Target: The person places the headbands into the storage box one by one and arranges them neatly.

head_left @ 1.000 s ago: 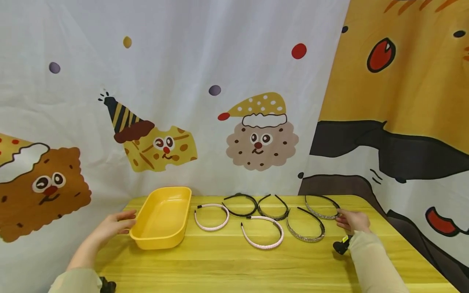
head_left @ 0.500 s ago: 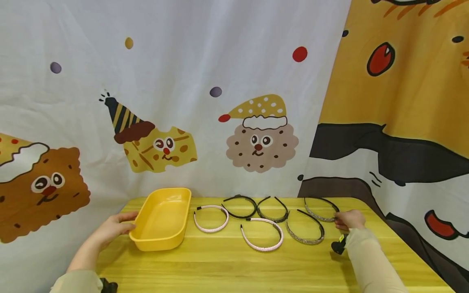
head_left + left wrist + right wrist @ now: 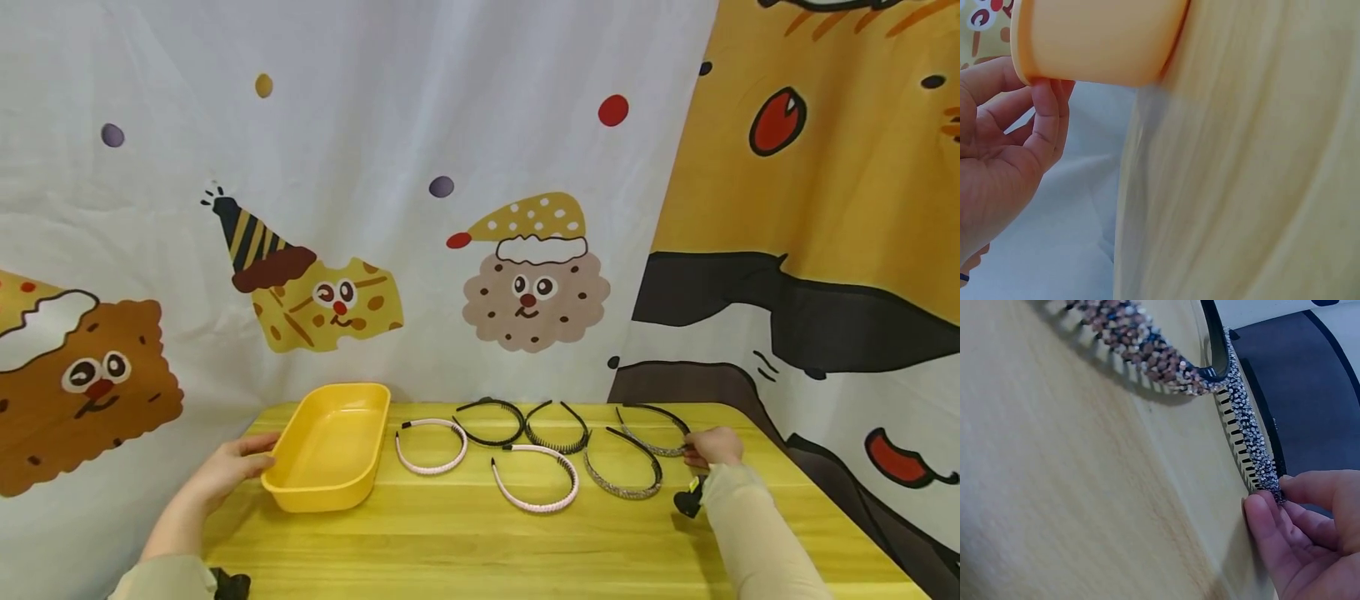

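A yellow plastic tray (image 3: 330, 450) stands at the left of the table, and my left hand (image 3: 234, 462) holds its left rim. In the left wrist view the fingers (image 3: 1047, 119) bend up against the rim's underside. At the far right, my right hand (image 3: 716, 447) pinches a silver glitter headband (image 3: 660, 450) at the side of its band. The right wrist view shows thumb and fingers (image 3: 1260, 515) closed on this glittery, toothed band (image 3: 1250, 444). Beside it lies another glitter headband (image 3: 626, 492), larger in the right wrist view.
Two pink braided headbands (image 3: 536, 507) lie mid-table. Behind them are two black headbands (image 3: 491, 440), one with comb teeth. The wooden table (image 3: 465, 550) backs onto a white curtain (image 3: 420, 100) printed with cartoon figures.
My right hand has shifted slightly left and turned the glitter headband a little, bringing it nearer the other glitter one. My left hand has settled closer against the tray's rim.
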{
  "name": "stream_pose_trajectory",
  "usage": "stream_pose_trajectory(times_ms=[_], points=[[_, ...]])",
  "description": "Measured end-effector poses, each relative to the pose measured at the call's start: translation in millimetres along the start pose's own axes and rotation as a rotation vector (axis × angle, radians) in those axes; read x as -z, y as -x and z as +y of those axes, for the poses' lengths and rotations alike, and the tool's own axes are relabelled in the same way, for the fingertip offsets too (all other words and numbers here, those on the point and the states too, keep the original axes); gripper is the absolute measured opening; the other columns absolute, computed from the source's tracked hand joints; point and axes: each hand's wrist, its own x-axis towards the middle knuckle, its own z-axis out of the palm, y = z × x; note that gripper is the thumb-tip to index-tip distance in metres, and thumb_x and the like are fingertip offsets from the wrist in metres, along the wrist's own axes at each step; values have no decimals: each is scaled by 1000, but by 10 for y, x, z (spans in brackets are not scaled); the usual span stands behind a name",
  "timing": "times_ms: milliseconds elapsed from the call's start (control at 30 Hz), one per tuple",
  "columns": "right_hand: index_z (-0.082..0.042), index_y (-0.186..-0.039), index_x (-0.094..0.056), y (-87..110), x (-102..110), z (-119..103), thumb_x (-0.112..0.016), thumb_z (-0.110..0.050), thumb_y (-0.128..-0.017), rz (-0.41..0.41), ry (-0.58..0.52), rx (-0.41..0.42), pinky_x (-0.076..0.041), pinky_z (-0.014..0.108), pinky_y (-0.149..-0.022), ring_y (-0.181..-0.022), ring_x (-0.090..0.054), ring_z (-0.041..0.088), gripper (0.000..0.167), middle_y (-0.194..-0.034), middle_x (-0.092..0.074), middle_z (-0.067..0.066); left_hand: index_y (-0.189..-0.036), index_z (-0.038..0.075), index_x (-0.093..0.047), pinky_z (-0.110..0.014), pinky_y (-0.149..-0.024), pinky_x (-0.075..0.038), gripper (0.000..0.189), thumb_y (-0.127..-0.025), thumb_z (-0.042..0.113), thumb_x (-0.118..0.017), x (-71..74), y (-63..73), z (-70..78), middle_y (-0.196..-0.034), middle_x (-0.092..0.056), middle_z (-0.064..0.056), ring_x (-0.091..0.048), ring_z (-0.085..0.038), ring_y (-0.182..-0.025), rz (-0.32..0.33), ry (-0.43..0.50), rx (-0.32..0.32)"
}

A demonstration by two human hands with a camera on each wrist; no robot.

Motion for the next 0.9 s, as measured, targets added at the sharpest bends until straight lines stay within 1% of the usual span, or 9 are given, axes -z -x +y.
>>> stream_pose_trajectory(times_ms=[133, 200, 267, 333, 400, 467, 600, 767, 900], points=[[21, -98, -58, -13, 17, -17, -56, -3, -88, -17, -8, -2, -58, 33, -56, -53, -66, 21, 26, -61, -65, 11, -142, -16, -32, -27, -82, -52, 57, -97, 11, -55, 1, -2, -15, -138, -43, -34, -57, -26, -110, 2, 17, -5], [21, -100, -57, -10, 29, -11, -56, -3, -88, -25, -22, -4, -58, 33, -57, -54, -67, 21, 27, -62, -65, 12, -142, -17, -32, -25, -81, -52, 57, -97, 10, -55, -1, 3, -19, -138, -43, -34, -58, -21, -108, 3, 27, -1], [20, -105, -54, -4, 41, 2, -56, -4, -88, -28, -42, -15, -58, 34, -58, -56, -67, 21, 30, -64, -65, 12, -142, -16, -32, -24, -81, -52, 57, -97, 9, -56, -5, 7, -17, -138, -44, -34, -59, -19, -106, 9, 39, 8], [20, -110, -51, 6, 60, 24, -57, -5, -88, -30, -60, -17, -59, 34, -60, -58, -67, 21, 34, -66, -64, 11, -142, -16, -33, -24, -81, -52, 57, -97, 9, -56, -11, 7, -11, -137, -44, -34, -59, -19, -105, 16, 43, 16], [20, -111, -49, 16, 81, 43, -57, -6, -88, -32, -79, -17, -59, 35, -61, -58, -66, 20, 35, -68, -64, 10, -142, -16, -34, -25, -81, -52, 56, -97, 10, -56, -18, 5, -1, -137, -45, -33, -60, -20, -106, 21, 42, 23], [18, -110, -50, 14, 95, 55, -57, -7, -89, -31, -101, -15, -59, 35, -61, -59, -66, 19, 33, -70, -63, 8, -142, -16, -34, -25, -81, -52, 56, -97, 11, -56, -19, 2, 10, -137, -45, -33, -60, -20, -106, 29, 41, 29], [16, -105, -52, 17, 131, 56, -57, -7, -90, -56, -157, -11, -59, 36, -63, -60, -66, 18, 28, -71, -63, 6, -142, -15, -34, -24, -81, -52, 56, -97, 11, -56, -18, -5, 29, -138, -45, -33, -59, -16, -105, 33, 44, 31], [14, -103, -50, 45, 176, 27, -56, -6, -90, -102, -195, -48, -59, 36, -66, -62, -67, 19, 25, -73, -63, 7, -142, -16, -32, -24, -81, -52, 58, -98, 13, -56, -19, 3, 29, -138, -44, -33, -58, -8, -101, 15, 56, 36], [13, -102, -49, 37, 200, 14, -56, -6, -91, -118, -203, -69, -59, 36, -67, -63, -66, 19, 23, -73, -63, 8, -143, -15, -32, -24, -81, -51, 59, -98, 14, -56, -25, 3, 18, -139, -44, -32, -57, -3, -99, 14, 68, 47]])
